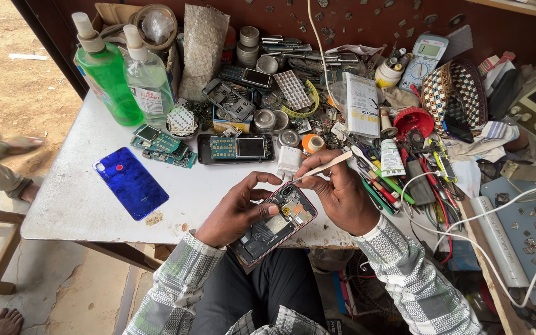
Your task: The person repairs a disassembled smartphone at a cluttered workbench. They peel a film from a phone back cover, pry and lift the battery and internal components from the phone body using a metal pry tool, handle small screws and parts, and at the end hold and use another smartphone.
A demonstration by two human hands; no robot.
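Cream-coloured stick (322, 166) pinched in right hand (342, 195) fingers; left hand (234, 211) fingers grip opened phone (277, 223), partly hiding it.

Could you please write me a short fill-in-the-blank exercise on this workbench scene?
1. The left hand holds an opened ____.
2. The right hand holds a thin pale ____.
3. The blue back cover lies on the ____ table.
4. Two ____ bottles stand at the table's far left corner.

Missing words: phone; tool; white; pump
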